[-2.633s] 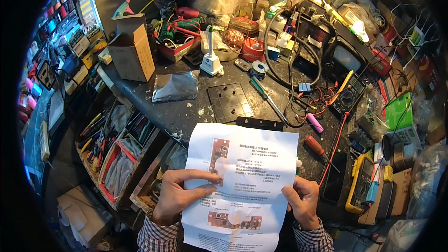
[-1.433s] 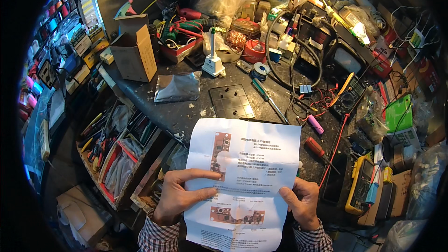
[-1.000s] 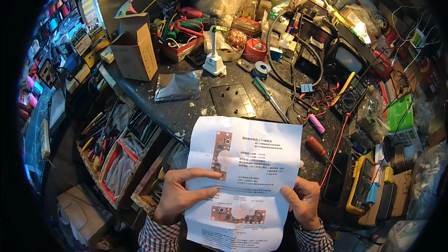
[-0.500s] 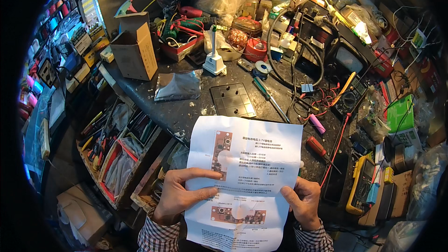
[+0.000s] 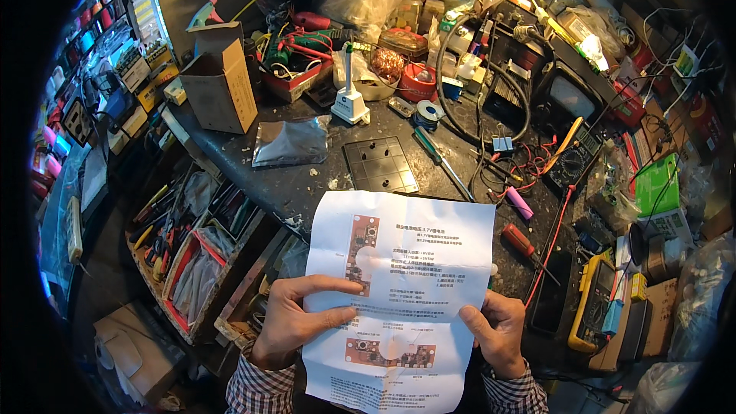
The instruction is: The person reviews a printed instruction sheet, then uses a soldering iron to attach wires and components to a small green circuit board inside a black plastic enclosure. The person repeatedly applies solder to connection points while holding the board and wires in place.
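A creased white instruction sheet [image 5: 452, 291], printed with text and two pictures of an orange circuit board, is held up in front of me. My left hand [image 5: 299, 318] grips its left edge, the index finger and thumb lying across the print and the other fingers hidden behind the paper. At the right edge my right hand [image 5: 494, 330] pinches the sheet, thumb on the front and fingers behind. Just beyond the paper lie a black plastic plate [image 5: 381, 165] with small pegs, a screwdriver [image 5: 443, 161] with a green handle and a silver bag [image 5: 290, 141].
An open cardboard box [image 5: 221, 80] and a small white stand [image 5: 349, 103] are farther back. To the right lie a red-handled screwdriver [image 5: 520, 240], a purple cylinder [image 5: 520, 203], a black multimeter [image 5: 571, 165] and a yellow meter [image 5: 594, 303]. Tool-filled drawers [image 5: 192, 291] sit lower left.
The view has shifted very slightly. Both hands keep the same hold on the sheet, and nothing on the bench has visibly moved.
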Demonstrator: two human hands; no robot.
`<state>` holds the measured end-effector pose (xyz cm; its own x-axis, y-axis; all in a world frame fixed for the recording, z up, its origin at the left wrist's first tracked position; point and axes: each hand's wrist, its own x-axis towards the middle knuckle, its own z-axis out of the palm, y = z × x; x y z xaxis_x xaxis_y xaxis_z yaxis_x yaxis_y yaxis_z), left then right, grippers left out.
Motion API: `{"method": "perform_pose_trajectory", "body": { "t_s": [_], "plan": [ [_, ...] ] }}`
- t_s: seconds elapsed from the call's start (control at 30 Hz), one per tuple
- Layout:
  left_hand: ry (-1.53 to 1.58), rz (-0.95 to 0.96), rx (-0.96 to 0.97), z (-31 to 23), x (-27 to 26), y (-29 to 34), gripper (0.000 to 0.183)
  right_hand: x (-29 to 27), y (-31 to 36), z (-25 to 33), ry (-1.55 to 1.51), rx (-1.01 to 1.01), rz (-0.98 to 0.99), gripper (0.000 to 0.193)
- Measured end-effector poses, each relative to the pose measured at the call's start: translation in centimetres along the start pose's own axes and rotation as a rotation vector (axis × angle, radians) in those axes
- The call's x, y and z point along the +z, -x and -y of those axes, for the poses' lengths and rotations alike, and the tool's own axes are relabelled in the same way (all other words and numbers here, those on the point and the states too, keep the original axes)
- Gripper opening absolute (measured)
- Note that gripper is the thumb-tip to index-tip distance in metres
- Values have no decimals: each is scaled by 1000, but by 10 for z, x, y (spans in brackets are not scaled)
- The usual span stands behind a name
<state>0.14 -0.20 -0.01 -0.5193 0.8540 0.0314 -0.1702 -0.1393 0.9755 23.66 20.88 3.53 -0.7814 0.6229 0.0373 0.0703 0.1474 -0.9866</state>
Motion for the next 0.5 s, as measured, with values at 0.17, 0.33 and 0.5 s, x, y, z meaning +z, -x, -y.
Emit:
{"method": "perform_pose_trajectory", "body": {
  "t_s": [0.17, 0.33, 0.5],
  "plan": [
    [38, -4, -13, 1, 0, 0, 33, 1, 0, -1, -5, -16, -6, 27],
    [13, 3, 5, 1, -1, 0, 33, -2, 0, -2, 4, -4, 8, 27],
    [22, 2, -4, 0, 0, 0, 33, 0, 0, -1, -12, -8, -4, 26]
  ]
}}
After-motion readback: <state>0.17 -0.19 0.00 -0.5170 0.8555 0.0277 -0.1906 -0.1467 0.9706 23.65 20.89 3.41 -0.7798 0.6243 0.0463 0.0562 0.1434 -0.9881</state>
